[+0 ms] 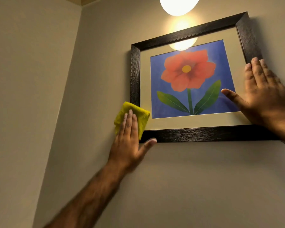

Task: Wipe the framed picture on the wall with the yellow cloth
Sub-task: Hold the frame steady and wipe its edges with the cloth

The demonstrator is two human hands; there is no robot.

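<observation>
Framed picture: a dark wood-grain frame (204, 134) hangs tilted on a beige wall (187, 186), its right side higher than its left.
Inside the frame: a cream mat (196, 121) surrounds a print of a red flower (187, 69) with a yellow centre, green stem and two green leaves on a blue ground; glare from the lamp shows on the upper part of the glass.
Yellow cloth: the folded yellow cloth (138, 112) lies flat over the frame's lower left corner, covering part of the left rail, the mat and the wall beside it.
Left hand: the left hand (130, 137) presses the cloth with fingers straight and close together, palm flat; the thumb is spread out to the right and touches the underside of the bottom rail. It grips nothing, only pushes.
Right hand: the right hand (263, 92) lies open and flat on the frame's lower right part, fingers pointing up along the right rail, thumb splayed left across the glass onto the blue print.
Lamp: a glowing round wall lamp (179, 4) shines above the frame.
</observation>
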